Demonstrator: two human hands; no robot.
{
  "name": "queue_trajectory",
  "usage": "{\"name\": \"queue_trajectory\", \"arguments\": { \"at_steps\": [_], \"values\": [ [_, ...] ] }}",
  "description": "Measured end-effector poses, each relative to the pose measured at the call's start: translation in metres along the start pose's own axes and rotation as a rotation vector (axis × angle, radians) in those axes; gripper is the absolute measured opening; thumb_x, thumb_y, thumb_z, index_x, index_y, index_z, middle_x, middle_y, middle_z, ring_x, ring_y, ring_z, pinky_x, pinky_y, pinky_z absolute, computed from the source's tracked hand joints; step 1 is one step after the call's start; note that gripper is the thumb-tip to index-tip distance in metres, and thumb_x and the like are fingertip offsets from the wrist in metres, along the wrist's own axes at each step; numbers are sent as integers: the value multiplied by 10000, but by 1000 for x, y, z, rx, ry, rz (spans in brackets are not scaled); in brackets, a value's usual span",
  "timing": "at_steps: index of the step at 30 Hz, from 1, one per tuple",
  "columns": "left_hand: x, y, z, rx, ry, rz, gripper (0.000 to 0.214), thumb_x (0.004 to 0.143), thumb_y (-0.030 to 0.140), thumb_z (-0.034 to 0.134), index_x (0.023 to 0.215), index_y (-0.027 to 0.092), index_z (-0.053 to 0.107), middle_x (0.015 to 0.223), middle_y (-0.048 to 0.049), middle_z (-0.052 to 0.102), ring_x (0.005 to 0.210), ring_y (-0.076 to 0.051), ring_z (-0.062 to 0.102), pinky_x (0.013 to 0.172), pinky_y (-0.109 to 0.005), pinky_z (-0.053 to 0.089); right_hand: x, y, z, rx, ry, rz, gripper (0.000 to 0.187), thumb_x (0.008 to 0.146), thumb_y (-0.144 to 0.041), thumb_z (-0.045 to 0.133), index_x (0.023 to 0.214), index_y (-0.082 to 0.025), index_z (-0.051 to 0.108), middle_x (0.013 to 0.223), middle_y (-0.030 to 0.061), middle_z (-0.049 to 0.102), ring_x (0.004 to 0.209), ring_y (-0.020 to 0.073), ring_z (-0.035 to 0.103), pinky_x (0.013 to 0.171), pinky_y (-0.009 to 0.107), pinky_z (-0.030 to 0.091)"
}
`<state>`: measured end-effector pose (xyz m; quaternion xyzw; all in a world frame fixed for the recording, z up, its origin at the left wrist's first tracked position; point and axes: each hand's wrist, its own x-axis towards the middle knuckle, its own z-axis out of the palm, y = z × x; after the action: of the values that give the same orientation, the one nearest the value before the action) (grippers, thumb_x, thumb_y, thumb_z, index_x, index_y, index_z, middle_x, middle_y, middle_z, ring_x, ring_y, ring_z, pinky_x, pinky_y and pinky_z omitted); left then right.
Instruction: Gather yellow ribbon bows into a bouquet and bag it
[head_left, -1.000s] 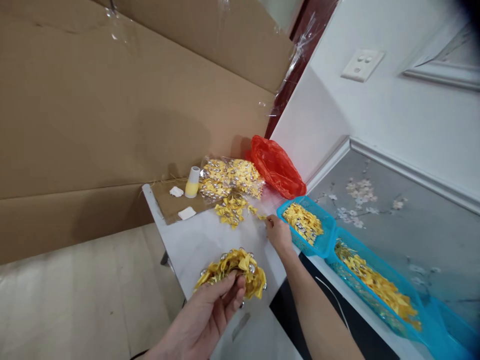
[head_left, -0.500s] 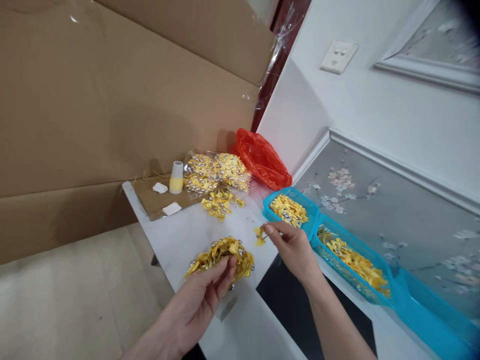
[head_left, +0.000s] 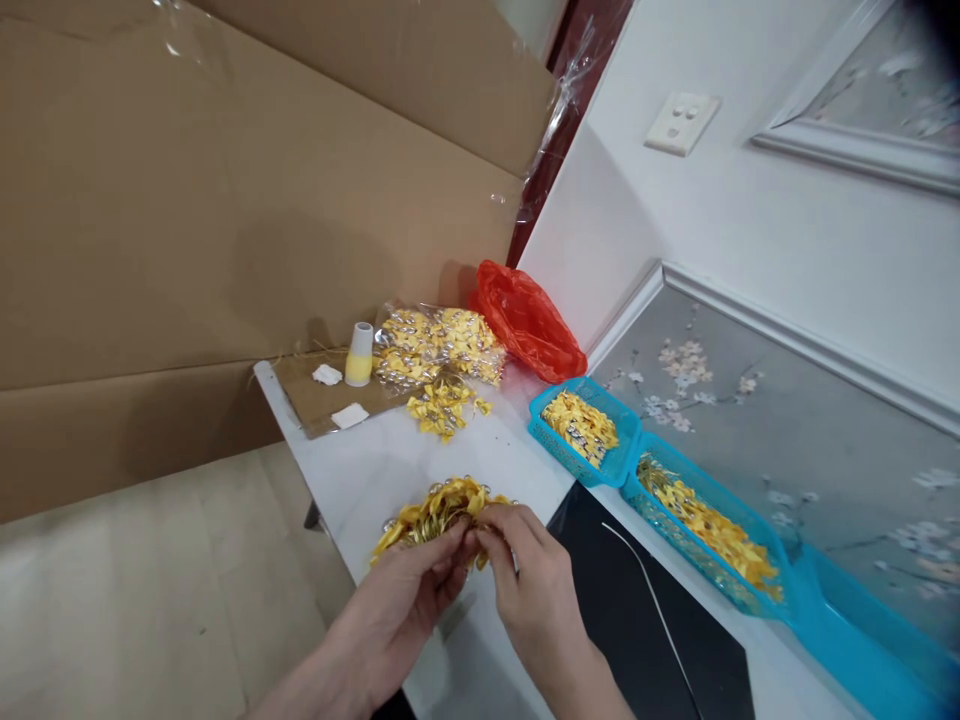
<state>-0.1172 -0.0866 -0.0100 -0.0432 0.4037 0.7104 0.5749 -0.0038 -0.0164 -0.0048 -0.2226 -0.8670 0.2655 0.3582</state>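
Both hands right in there! The left hand [head_left: 397,612] is clamped on the bunch of yellow flowers [head_left: 450,497], fingers pinching below its gold stems [head_left: 429,528], over the counter [head_left: 375,475]. And the right hand [head_left: 534,580], at the bunch's four o'clock edge, thumb and fingertips pinched together, close against the left's; what sits between them is too small to tell. Out from the bunch: loose yellow flowers [head_left: 442,410] at twelve, grey-and-yellow cone [head_left: 360,356] at eleven, red plastic bag [head_left: 534,325] at one, filled blue basket [head_left: 628,460] at two, black sheet [head_left: 600,570] toward four, pale wire [head_left: 652,590] across it!
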Motion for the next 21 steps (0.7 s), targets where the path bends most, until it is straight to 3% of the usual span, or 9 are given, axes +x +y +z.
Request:
{"name": "queue_trajectory", "arguments": {
  "at_steps": [5,14,21],
  "values": [
    [0,2,-1,17,-33,-8,83,773,31,629,740,93,674,729,-62,666,629,-104,630,530,-173,513,6,2,-1,120,-22,-37,258,914,-98,400,938,-196,637,929,57,619,886,152,594,792,270,496],
    [0,4,0,13,-30,-55,116,782,47,627,873,92,683,781,-65,678,617,-90,630,530,-176,514,5,10,0,87,-18,-2,348,930,-117,393,1213,-237,554,1022,27,658,945,132,609,855,252,486],
    [-2,1,0,13,-38,-85,100,788,46,610,847,87,679,721,-65,668,576,-92,622,493,-170,504,6,6,-5,-106,-214,-70,488,889,-101,368,1359,-227,406,1113,49,638,983,188,590,867,337,489]
  ]
}}
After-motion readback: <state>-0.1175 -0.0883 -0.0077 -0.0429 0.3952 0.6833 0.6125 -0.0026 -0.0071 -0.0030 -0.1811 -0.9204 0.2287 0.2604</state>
